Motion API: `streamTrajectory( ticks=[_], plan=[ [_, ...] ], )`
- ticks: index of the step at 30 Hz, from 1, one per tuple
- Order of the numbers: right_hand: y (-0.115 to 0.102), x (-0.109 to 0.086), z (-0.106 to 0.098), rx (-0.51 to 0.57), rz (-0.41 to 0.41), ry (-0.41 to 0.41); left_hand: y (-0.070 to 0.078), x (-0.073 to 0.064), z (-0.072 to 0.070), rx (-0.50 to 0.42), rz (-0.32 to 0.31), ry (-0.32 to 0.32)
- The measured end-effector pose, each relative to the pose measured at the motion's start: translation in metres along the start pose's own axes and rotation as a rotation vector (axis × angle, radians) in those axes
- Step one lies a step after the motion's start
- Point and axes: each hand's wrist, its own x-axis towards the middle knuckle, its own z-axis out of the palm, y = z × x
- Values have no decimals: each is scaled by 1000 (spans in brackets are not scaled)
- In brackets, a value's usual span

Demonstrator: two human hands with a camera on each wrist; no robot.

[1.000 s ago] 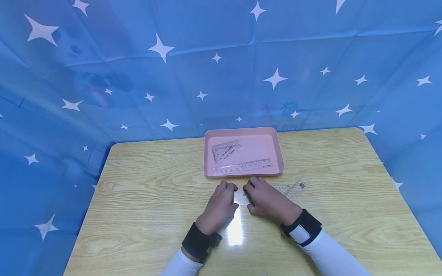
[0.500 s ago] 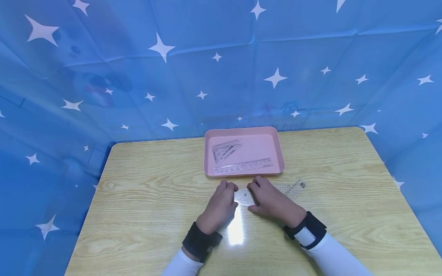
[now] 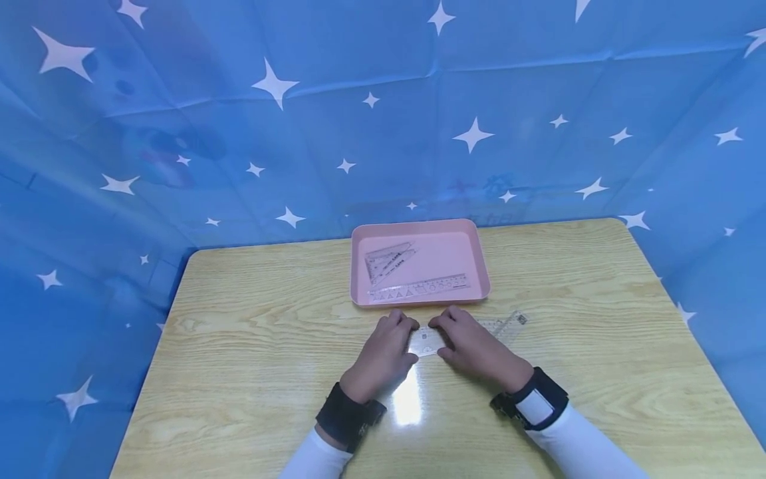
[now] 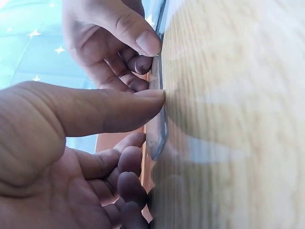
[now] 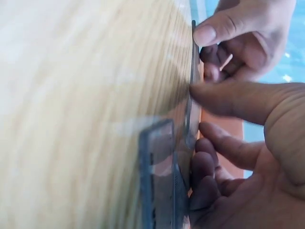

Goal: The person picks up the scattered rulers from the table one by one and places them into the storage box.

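A flat clear plastic measuring piece point(image 3: 423, 341), with scale marks and a small dark square mark, lies between the hands just in front of the pink tray. My left hand point(image 3: 383, 354) pinches its left part, thumb at the near edge and fingertips at the far edge. Farther right, my right hand point(image 3: 479, 349) holds the same piece between thumb and fingers and hides part of it. In the right wrist view both thumbs meet its thin edge point(image 5: 191, 109). Another clear strip point(image 3: 513, 326) lies slanted beyond the right hand; its thick edge point(image 5: 157, 176) shows close up.
The pink tray point(image 3: 354, 266) stands near the table's back edge. Inside lie a clear ruler point(image 3: 421, 287) and clear triangular pieces point(image 3: 387, 261). The wooden table point(image 3: 251, 372) reaches a blue star-patterned cloth point(image 3: 383, 133) behind.
My right hand has shifted slightly right, uncovering the dark square mark on the plastic piece. My left hand has edged right along the piece. The tray's contents look unchanged.
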Motion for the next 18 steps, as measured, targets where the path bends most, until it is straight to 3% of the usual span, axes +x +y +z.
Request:
streamTrajectory(
  ticks=[8, 12, 18],
  plan=[
    [0, -2, 2, 99, 46, 43, 1, 3, 1, -98, -40, 10],
    [2, 0, 0, 126, 54, 7, 0, 4, 0, -154, -72, -12],
    [8, 3, 1, 133, 34, -30, -2, 5, 0, -163, -66, -33]
  ],
)
